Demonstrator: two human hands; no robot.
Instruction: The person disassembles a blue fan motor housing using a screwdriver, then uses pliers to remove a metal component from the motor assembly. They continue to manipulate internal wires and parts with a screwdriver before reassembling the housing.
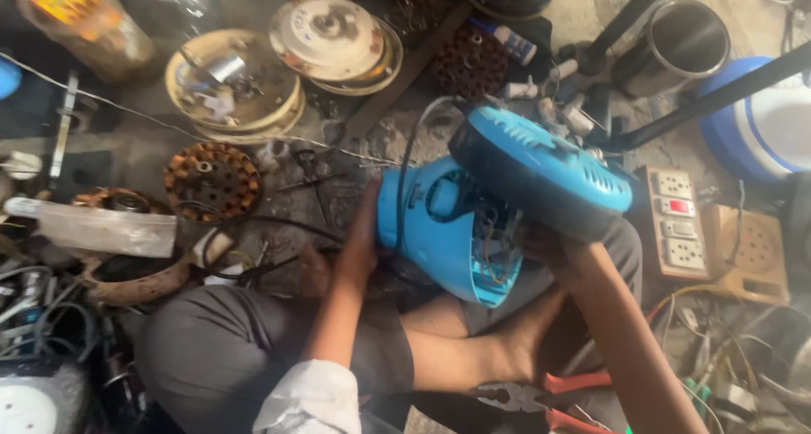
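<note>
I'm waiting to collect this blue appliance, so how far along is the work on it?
Done: the round blue plastic housing is open, its wires showing inside. In hand: the left hand steadies that housing, while the right hand holds the ribbed blue plastic cover lifted off it. Left: the cover is not yet back on, and the orange-handled pliers lie unused by the foot.
</note>
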